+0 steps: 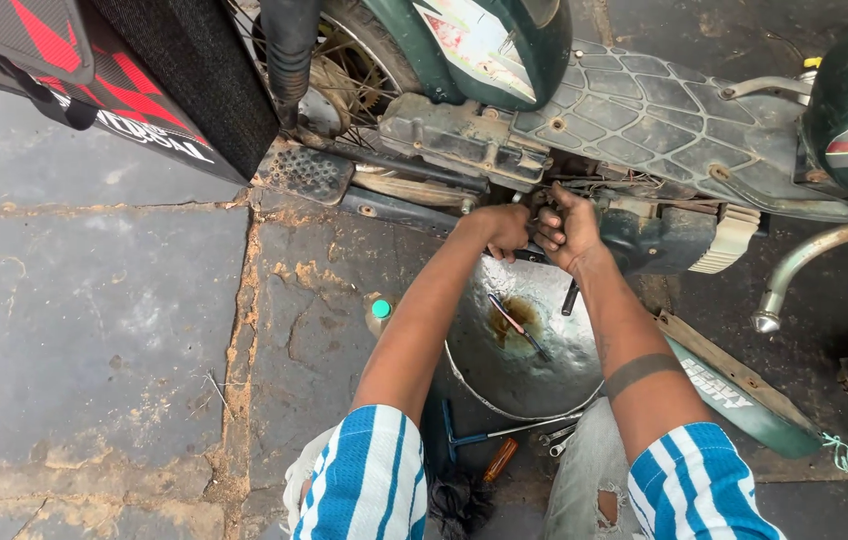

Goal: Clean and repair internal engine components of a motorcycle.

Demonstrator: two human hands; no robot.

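Both arms stretched forward, under the scooter, to the engine low on its underside. Left hand curled into a near fist against the engine's left end, fingers folded under; whatever sits inside the grip hidden, so cannot tell what it holds. Right hand half closed just beside it, fingers bent onto a small fitting at the same spot, thumb on top, probably to steady or turn it; the part itself too small to make out. Directly beneath the hands, a steel pan on the ground, seemingly set there to catch drips: brown oil pooled in its middle, with a screwdriver lying across. Near the knees, a T-handle wrench within easy reach. Green-capped bottle standing left of the pan.
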